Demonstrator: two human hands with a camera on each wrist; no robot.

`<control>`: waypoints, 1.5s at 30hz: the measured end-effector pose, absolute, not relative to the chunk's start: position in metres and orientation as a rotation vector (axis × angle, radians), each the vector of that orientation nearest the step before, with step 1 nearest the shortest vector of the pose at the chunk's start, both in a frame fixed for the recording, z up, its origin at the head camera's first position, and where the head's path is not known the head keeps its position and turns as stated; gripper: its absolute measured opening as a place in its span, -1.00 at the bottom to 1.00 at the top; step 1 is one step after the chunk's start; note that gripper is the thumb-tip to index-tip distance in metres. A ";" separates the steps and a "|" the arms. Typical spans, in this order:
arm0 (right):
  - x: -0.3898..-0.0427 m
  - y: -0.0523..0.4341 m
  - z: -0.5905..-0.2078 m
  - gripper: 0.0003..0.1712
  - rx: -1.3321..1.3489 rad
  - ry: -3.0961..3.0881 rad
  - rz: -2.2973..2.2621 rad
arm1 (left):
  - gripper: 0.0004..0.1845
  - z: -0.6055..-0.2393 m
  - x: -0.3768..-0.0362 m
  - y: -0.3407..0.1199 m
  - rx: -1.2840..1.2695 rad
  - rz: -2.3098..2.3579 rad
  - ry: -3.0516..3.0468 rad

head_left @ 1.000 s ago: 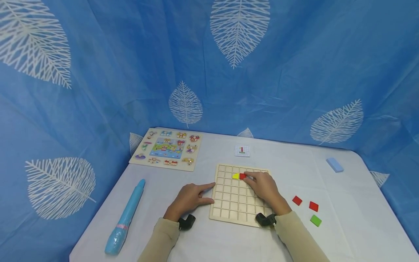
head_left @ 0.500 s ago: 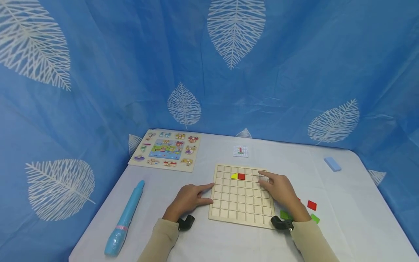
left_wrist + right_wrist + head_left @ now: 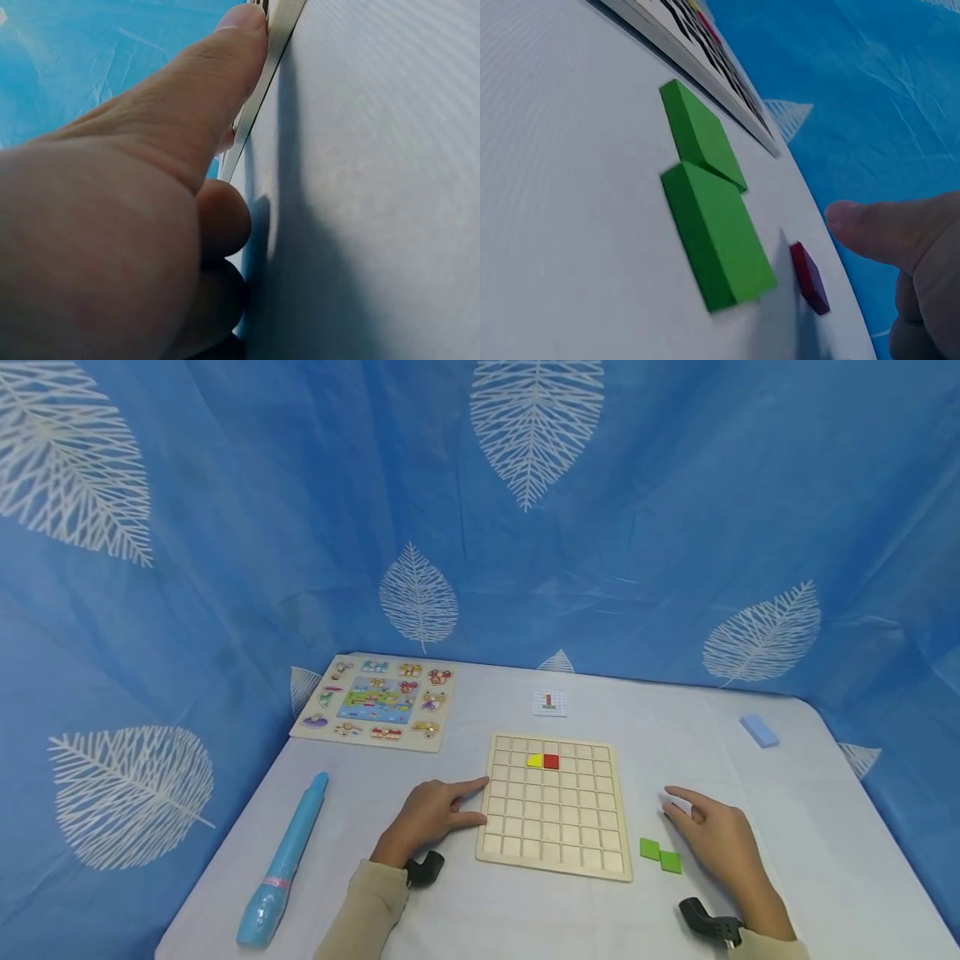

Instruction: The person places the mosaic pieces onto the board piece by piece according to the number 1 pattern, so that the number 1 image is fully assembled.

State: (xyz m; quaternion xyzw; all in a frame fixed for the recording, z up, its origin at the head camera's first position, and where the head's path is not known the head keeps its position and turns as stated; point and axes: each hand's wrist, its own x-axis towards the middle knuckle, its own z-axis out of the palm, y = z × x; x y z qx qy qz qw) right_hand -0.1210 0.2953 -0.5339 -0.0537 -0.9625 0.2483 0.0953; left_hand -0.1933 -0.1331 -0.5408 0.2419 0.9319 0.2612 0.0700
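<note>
Two hands show from the head: left hand [image 3: 438,814] rests relaxed against the board [image 3: 555,852], right hand [image 3: 716,835] loose beside green tiles [image 3: 660,855]; left wrist shows a finger [image 3: 202,97] touching the board's edge [image 3: 279,30]; right wrist shows a red tile [image 3: 808,277] past the green.

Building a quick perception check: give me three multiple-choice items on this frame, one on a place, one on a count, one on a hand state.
1. Where do the green tiles lie?
A. on the table right of the grid board
B. inside the grid board
C. on the picture puzzle

2. How many coloured tiles sit in the grid board?
A. none
B. two
C. five

3. What is the left hand doing?
A. gripping the blue pen
B. lifting a tile
C. resting fingertips against the board's left edge

Answers: 1 A, both lie on the cloth between board and right hand. 2 B, one yellow tile and one red tile. 3 C, index finger touches the edge.
</note>
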 end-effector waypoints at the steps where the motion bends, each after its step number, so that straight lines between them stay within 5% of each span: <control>1: -0.118 0.297 -0.534 -0.55 -0.186 -2.851 0.731 | -0.27 -0.541 -0.194 -0.133 0.728 0.788 2.804; 22: -0.108 0.304 -0.536 -0.37 -0.341 -2.966 0.683 | -0.27 -0.543 -0.193 -0.134 0.710 0.794 2.805; 45: -0.110 0.294 -0.537 -0.52 -0.272 -2.803 0.601 | -0.28 -0.542 -0.193 -0.133 0.700 0.780 2.796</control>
